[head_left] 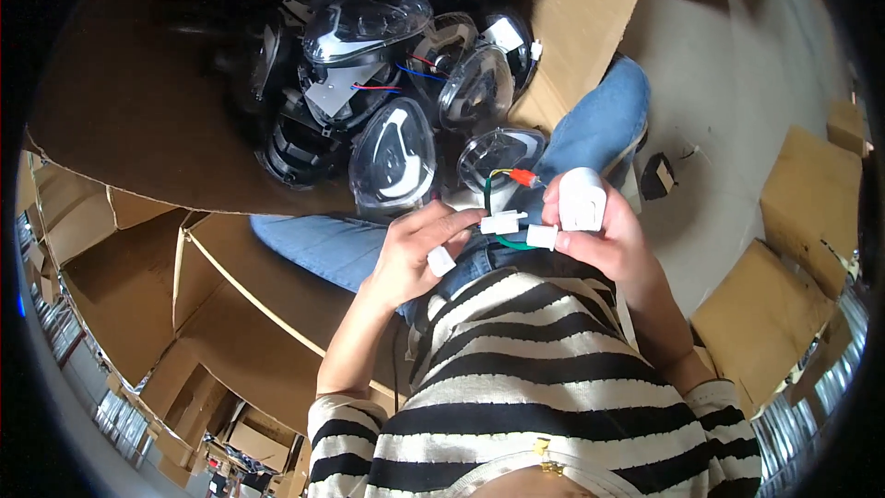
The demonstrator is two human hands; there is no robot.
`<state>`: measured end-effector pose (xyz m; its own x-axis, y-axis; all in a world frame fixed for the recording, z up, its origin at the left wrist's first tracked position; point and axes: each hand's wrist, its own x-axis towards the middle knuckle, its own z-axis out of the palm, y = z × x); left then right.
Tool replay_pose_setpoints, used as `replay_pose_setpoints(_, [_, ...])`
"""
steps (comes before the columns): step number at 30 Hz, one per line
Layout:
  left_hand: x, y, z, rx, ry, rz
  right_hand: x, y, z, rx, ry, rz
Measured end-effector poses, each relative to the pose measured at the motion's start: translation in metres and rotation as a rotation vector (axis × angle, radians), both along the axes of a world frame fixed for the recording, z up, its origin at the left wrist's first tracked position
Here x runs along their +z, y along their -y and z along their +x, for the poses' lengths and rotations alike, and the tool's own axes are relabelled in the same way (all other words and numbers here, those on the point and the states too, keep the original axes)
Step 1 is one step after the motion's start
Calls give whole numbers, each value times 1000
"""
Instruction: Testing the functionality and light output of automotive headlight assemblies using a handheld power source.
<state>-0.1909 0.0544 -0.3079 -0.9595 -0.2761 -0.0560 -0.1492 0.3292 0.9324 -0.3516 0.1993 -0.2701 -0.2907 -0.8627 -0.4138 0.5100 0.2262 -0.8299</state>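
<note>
Closed around a white plastic wire connector [502, 222], my left hand [415, 254] is in front of my lap. A small white piece [441, 261] shows by its thumb; I cannot tell if it is held or wrapped on. My right hand [613, 240] grips a smaller white connector [542, 237] between thumb and fingers, a short gap from the first. A rounded white piece [583, 201] covers part of that hand; its kind is unclear. Green wires [512, 243] run by the connectors, and a red-orange connector [524, 178] sits on a yellow wire just above.
Ahead, a large cardboard box [138, 111] holds several clear-lensed black lamp housings [395, 152], some trailing red and blue wires. Its flap [576, 28] leans out at the right. Cardboard boxes [765, 323] stand at right, beside a small black object [657, 177] on the grey floor.
</note>
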Motion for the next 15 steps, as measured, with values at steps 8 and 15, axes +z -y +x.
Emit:
replay_pose_setpoints(8, [-12, -2, 9, 157, -88, 19, -6, 2, 8, 15, 144, 61])
replay_pose_setpoints(15, [-14, -13, 13, 179, -91, 22, -15, 2, 18, 43, 19, 79])
